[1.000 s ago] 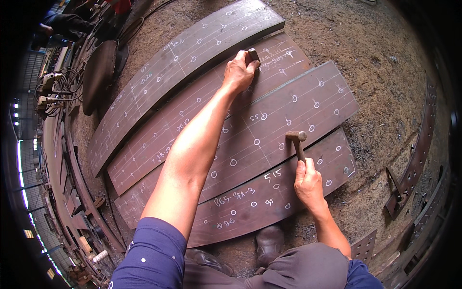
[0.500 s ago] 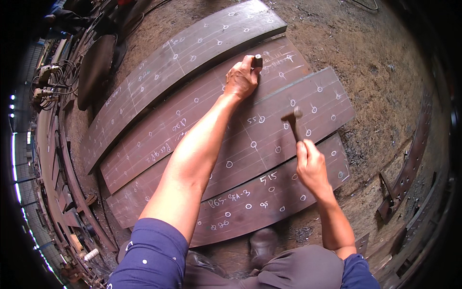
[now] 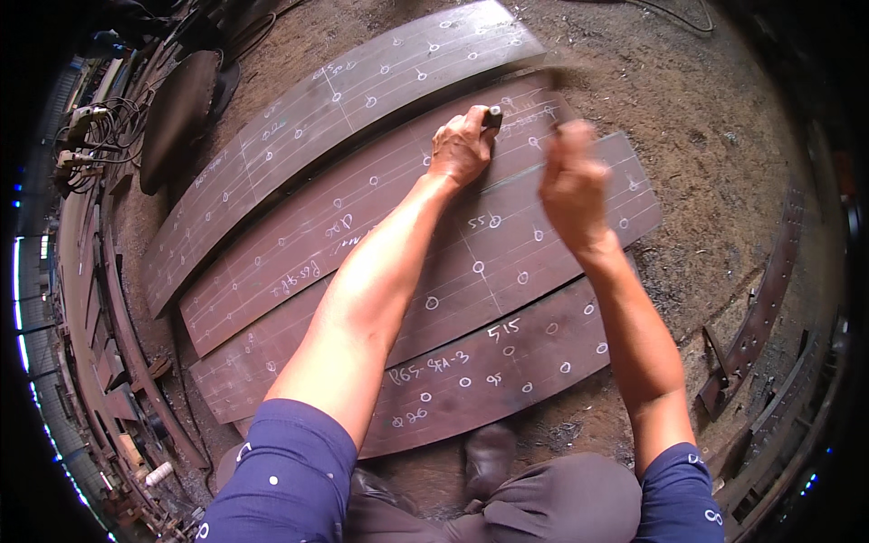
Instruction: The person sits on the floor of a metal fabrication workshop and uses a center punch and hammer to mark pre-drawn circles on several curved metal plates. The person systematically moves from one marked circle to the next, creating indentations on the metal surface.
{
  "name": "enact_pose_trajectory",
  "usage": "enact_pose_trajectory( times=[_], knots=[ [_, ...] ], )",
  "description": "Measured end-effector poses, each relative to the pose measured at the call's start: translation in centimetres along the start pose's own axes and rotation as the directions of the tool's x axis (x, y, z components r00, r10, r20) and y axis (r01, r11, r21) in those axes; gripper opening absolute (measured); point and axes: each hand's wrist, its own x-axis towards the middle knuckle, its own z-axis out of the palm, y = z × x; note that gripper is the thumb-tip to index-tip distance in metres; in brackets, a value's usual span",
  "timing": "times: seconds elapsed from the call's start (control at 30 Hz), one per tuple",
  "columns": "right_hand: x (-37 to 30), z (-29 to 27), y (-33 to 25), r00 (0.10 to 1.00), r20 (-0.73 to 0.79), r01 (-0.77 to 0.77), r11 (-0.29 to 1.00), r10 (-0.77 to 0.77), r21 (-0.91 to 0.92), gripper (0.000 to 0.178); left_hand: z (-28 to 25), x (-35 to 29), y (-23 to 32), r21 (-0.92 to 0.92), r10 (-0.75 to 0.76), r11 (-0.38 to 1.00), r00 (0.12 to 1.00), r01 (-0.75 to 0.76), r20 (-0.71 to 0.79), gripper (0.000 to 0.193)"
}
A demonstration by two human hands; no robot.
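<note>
My left hand [image 3: 463, 145] grips a short, dark metal punch [image 3: 492, 118] and holds it upright on a brown steel plate [image 3: 398, 167], close to chalk marks at its right end. My right hand [image 3: 576, 185] is closed around a hammer [image 3: 555, 83] and raised to the right of the punch. Motion blurs the hammer and the right fingers; the hammer head is apart from the punch. White chalk lines and small circles cover the plate. The tip of the punch is hidden by my left hand.
A thick curved plate [image 3: 299, 109] lies beyond, and two more marked plates, a middle one [image 3: 507, 249] and a near one [image 3: 434, 439], lie closer to me. My shoe [image 3: 491, 460] stands by the near plate. Cables [image 3: 90, 149] and long steel strips [image 3: 145, 362] are at left; a perforated strip [image 3: 765, 312] is at right.
My right hand has swung up and away from me with the hammer, from over the nearer plates to beside the punch. My left hand stays in nearly the same place on the plate.
</note>
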Motion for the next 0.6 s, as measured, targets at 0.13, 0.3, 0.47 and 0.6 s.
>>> enact_pose_trajectory(
  times=[0.13,0.3,0.47,0.6],
  knots=[
    [-9.5,0.6,5.3,0.941,0.304,-0.084,0.972,0.151,-0.222,0.026,0.5,0.4,0.8,0.062,-0.029,0.998,0.999,0.027,0.039,0.031],
    [-20.2,-3.3,-2.8,0.803,0.426,-0.294,0.9,0.416,-0.323,0.024,-3.0,-1.2,-0.2,-0.135,-0.085,0.987,0.996,0.086,0.016,0.031],
    [-23.8,-6.0,-4.3,0.75,0.453,-0.309,0.86,0.483,-0.405,0.025,-12.0,-5.6,-2.9,-0.139,-0.099,0.987,0.983,0.078,-0.153,0.04],
    [-22.8,-6.1,-5.1,0.737,0.492,-0.246,0.862,0.463,-0.443,0.03,-26.0,-10.1,-9.9,-0.042,-0.205,0.978,0.913,0.203,-0.352,0.032]
  ],
)
